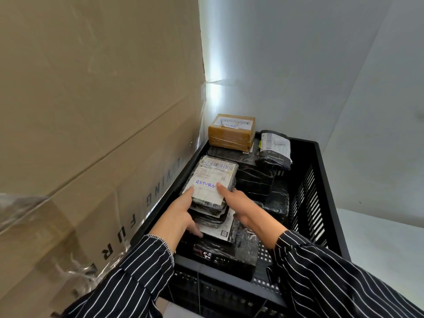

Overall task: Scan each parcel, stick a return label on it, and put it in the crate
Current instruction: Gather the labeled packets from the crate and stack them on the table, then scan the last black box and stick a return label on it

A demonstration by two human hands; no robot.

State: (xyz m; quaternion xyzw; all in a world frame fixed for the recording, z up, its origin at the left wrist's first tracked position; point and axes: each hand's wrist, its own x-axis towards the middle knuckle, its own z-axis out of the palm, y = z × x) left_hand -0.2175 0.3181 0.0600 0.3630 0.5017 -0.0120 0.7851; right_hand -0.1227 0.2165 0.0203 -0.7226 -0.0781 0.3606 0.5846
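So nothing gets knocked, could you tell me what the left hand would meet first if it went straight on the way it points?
Likely the brown box at the far end of the crate, though depth is unclear. The left hand itself grips the RETURN-labelled parcel.

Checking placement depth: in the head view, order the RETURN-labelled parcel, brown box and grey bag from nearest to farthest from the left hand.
1. RETURN-labelled parcel, held in the left hand.
2. Brown box, far left of the crate.
3. Grey bag, far right of it.
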